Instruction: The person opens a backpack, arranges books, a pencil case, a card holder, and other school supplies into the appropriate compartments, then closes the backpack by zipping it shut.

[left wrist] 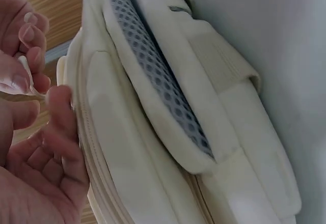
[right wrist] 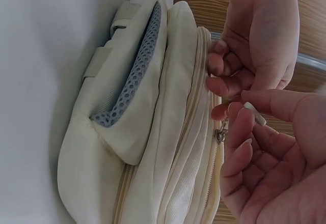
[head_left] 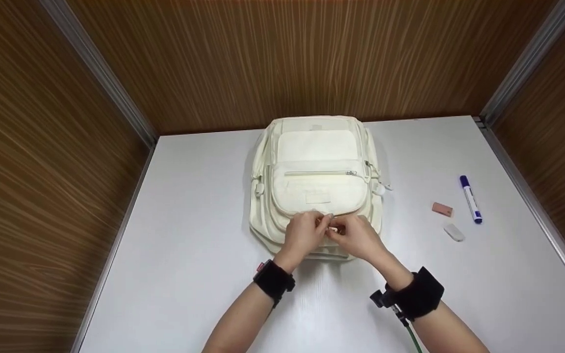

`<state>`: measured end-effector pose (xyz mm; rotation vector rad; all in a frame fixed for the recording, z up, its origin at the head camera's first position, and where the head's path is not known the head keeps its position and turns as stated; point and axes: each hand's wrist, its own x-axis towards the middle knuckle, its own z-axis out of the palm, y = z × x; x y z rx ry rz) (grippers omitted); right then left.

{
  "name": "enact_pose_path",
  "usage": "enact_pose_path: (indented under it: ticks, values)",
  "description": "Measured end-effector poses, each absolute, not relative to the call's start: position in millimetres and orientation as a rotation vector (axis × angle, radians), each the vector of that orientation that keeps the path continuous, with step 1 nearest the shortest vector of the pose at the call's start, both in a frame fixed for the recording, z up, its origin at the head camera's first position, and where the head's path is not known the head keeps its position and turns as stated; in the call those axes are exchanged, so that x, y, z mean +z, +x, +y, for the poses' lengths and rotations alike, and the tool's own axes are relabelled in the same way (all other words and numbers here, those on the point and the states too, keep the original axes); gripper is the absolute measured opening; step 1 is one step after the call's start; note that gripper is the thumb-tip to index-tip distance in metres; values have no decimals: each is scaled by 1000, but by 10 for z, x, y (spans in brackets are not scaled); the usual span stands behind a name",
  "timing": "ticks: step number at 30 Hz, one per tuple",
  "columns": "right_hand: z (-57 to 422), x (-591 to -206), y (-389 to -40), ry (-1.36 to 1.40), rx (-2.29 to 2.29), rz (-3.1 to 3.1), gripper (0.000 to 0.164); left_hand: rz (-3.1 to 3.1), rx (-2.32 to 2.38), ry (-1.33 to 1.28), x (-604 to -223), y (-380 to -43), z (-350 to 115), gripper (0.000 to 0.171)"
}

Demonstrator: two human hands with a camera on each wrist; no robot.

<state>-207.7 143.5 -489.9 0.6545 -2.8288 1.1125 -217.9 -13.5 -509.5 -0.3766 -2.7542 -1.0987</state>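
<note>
A cream backpack (head_left: 319, 147) lies on the table with its front pockets facing up. Both hands meet at its near end, under the rounded front pocket. My right hand (head_left: 361, 238) pinches a white cord zipper pull (right wrist: 254, 113) between thumb and fingers. A metal zipper slider (right wrist: 220, 134) shows beside those fingertips in the right wrist view. Close against them, my left hand (head_left: 304, 234) grips the pocket's zippered edge with curled fingers. The left thumb tip is partly hidden behind the right hand in the right wrist view.
On the table to the right lie a blue-capped marker (head_left: 471, 198), a pink eraser (head_left: 442, 209) and a small white eraser-like piece (head_left: 453, 232). Wood-grain panels (head_left: 282, 59) stand behind and on both sides of the white table (head_left: 189, 196). A green cable (head_left: 414, 338) trails from the right wrist.
</note>
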Motion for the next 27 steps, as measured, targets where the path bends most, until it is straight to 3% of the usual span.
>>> enact_pose_path:
  ticks: [5, 9, 13, 18, 27]
  values:
    - [1473, -4865, -2070, 806, 1204, -2862, 4, -2808, -1283, -406, -5069, -2262, -144, 20]
    - [1547, -4761, -2104, 781, 1212, -2883, 11, -2851, -1353, -476, -5081, -2290, -173, 14]
    - [1613, -4725, -2191, 703, 921, -2777, 20, -2862, -1326, -526, -5103, -2283, -184, 12]
    - [1620, -4835, -2328, 841, 631, -2647, 33, -2847, -1163, -512, -5117, -2272, -182, 10]
    - [1576, -4963, -2455, 881, 575, -2629, 22, -2829, -940, -501, -5137, -2249, -221, 12]
